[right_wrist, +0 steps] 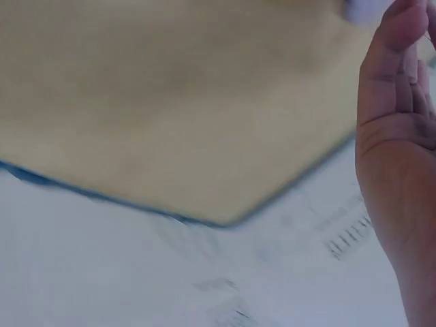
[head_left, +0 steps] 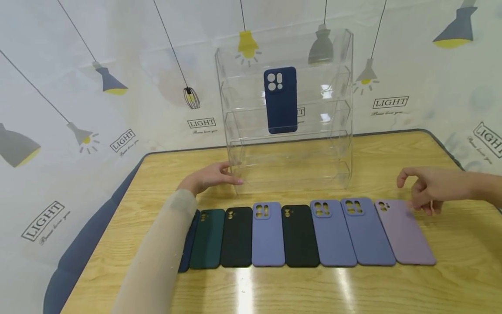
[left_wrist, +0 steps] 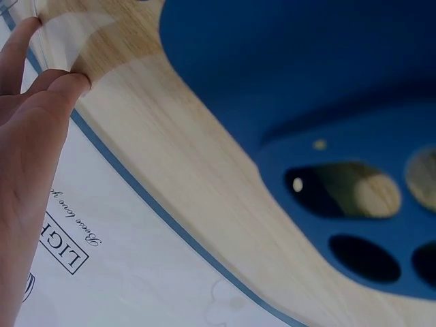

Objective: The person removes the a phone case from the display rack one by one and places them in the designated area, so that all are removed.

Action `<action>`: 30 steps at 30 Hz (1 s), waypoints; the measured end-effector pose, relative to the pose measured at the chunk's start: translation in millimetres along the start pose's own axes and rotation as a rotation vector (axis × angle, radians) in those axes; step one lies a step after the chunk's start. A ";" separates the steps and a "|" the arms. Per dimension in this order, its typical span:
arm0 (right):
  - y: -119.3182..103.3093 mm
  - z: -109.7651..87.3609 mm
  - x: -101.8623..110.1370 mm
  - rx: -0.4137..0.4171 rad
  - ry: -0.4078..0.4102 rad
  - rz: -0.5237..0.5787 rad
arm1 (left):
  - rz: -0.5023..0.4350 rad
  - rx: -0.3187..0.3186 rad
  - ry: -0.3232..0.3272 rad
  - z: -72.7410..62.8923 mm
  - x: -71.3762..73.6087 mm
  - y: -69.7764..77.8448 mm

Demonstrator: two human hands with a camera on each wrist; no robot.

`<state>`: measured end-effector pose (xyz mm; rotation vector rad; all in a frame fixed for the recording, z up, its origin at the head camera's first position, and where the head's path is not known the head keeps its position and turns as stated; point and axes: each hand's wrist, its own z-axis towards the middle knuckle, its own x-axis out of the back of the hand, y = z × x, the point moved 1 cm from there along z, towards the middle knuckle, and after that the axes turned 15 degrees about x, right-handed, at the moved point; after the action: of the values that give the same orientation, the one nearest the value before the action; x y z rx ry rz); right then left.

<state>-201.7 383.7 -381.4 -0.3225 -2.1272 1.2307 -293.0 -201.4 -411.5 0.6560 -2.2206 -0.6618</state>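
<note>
A clear tiered display stand [head_left: 290,165] stands on the table with one dark blue phone case [head_left: 282,104] upright on an upper tier. My left hand [head_left: 211,178] grips the stand's lower left side, thumb at the front edge. The left forearm partly covers the dark blue phone case [head_left: 188,248] at the left end of a row; a blue case [left_wrist: 272,54] looms close in the left wrist view. Over the upper right corner of the light purple phone case [head_left: 405,235] hangs my right hand [head_left: 427,187], fingers loosely bent and holding nothing.
Between the row's ends lie a dark green case [head_left: 208,240], two black cases [head_left: 237,240] and several lavender-blue cases [head_left: 268,237], side by side, camera cutouts toward the stand. Behind the wooden table [head_left: 290,292] hangs a white backdrop [head_left: 157,126] printed with lamps.
</note>
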 end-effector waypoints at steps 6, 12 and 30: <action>-69.9 17.9 32.4 -0.048 0.040 -0.202 | -0.003 -0.008 -0.008 -1.3 -0.8 -2.5; -136.0 32.9 60.8 0.034 0.079 -0.375 | -0.015 -0.003 -0.014 -0.9 -1.7 -0.3; -243.5 124.9 71.8 0.121 0.245 -0.473 | -0.032 -0.007 -0.021 -1.0 -3.0 2.9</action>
<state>-310.6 206.0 -190.1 0.0806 -1.7743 0.9793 -291.1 -197.7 -410.5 0.6850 -2.2304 -0.6944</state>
